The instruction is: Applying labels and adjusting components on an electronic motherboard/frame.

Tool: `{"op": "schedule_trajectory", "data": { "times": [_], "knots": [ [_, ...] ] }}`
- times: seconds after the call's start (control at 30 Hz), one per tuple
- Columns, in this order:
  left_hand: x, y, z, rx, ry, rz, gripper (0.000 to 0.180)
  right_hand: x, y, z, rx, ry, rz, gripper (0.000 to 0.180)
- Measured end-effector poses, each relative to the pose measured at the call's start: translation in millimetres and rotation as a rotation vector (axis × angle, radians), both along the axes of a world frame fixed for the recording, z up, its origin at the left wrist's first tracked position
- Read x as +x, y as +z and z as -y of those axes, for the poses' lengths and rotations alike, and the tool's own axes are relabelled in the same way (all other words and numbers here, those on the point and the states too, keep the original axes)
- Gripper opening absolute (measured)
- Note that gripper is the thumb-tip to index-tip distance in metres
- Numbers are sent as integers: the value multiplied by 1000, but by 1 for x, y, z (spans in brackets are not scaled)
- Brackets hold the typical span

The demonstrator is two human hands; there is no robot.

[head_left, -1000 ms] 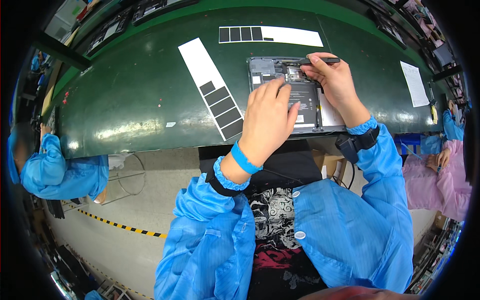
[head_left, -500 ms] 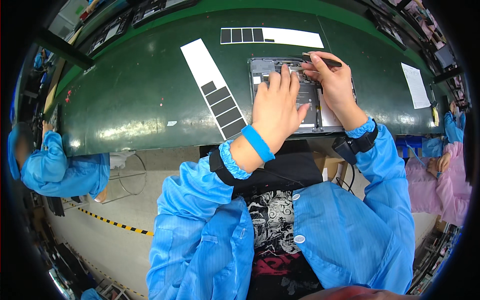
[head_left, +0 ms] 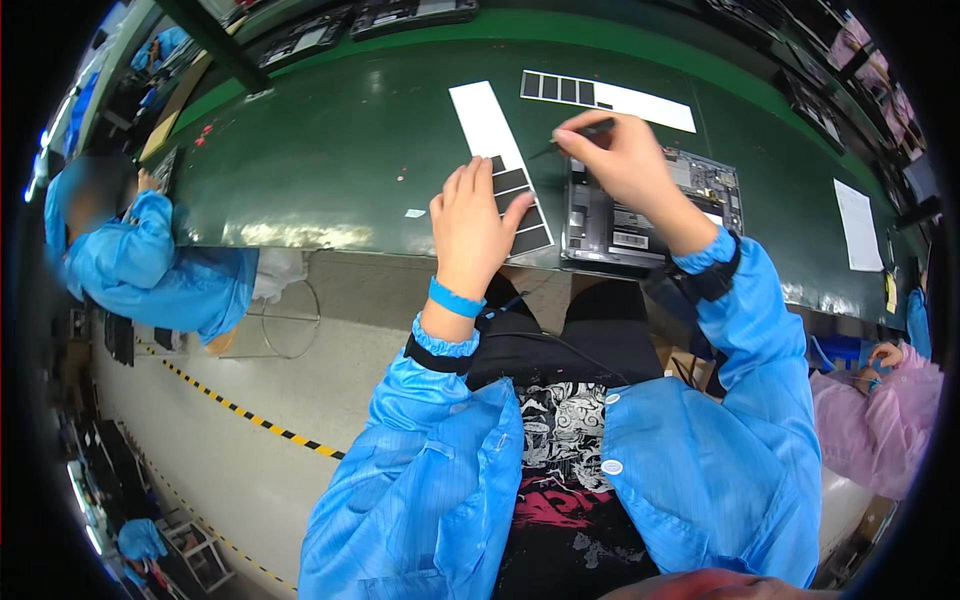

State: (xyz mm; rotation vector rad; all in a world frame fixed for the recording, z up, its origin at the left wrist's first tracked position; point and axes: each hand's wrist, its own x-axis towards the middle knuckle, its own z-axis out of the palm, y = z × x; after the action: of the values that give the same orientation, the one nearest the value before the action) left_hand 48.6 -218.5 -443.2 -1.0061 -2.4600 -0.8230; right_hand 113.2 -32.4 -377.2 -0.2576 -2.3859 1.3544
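A white strip (head_left: pixel 512 181), a row of black rectangles filling its near half, lies slantwise on the green counter (head_left: pixel 320 190), left of an uncovered dark laptop (head_left: pixel 628 222). The left hand (head_left: pixel 470 220) rests on its edge, fingers extended; the right hand (head_left: pixel 625 165) pinches a slim black tool (head_left: pixel 600 128).

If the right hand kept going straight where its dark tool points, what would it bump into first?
Probably the slanted white strip with black patches: the dark tool in the right hand points left towards its edge. How high the tip hangs is unclear, so it might pass over.
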Motion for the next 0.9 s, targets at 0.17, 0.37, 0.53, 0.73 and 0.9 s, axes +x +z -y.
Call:
{"op": "schedule_trajectory", "data": {
  "times": [0.17, 0.37, 0.53, 0.73, 0.9],
  "knots": [
    [6, -5, -1, -145, 17, -37, 69, -43, -19, 13, 153, 17, 17, 24],
    [6, -5, 1, -142, 25, -35, 71, -47, -28, 10, 82, -20, 35, 26],
    [4, -6, 0, -151, 17, -45, 71, -48, -35, 13, 41, -51, 11, 24],
    [3, -10, -1, -171, 24, -63, 68, -53, -49, 6, -263, -5, -97, 22],
    [4, -3, -5, -193, -5, -25, 64, -26, -20, -8, -568, 7, -197, 22]
  ]
}}
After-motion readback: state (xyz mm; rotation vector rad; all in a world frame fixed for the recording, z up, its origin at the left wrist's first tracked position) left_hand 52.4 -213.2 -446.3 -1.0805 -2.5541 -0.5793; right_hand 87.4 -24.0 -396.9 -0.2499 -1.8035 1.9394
